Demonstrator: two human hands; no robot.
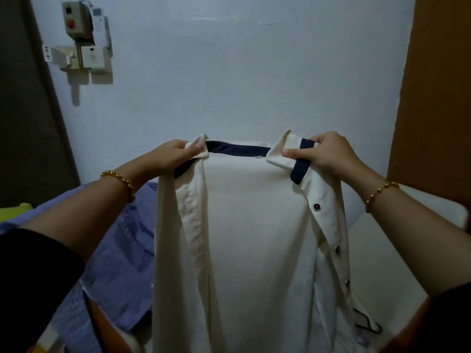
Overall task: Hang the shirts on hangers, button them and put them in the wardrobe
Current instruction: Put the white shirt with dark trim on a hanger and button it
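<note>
Right now you hold the cream shirt up in front of you with both hands, its open front facing you and its body hanging straight down below your wrists.

Your left hand is curled round the left collar tip, thumb on top and fingers tucked behind the fabric. Your right hand pinches the right collar tip the same way, thumb pressed on the cream cloth beside a navy strip. The navy collar band stretches taut between your 2 hands.

Below your right hand, the placket runs down with 3 dark buttons showing, none fastened. Below your left hand hangs the matching placket edge.

Under your left forearm a purple shirt lies spread out flat; what it lies on I cannot tell. Far below your right hand, partly hidden by the cream shirt's hem, a dark hanger rests on a white surface.

You wear a gold bracelet on each wrist, left and right. Beyond your hands is a pale wall, with a switch box up and left of your left hand.
</note>
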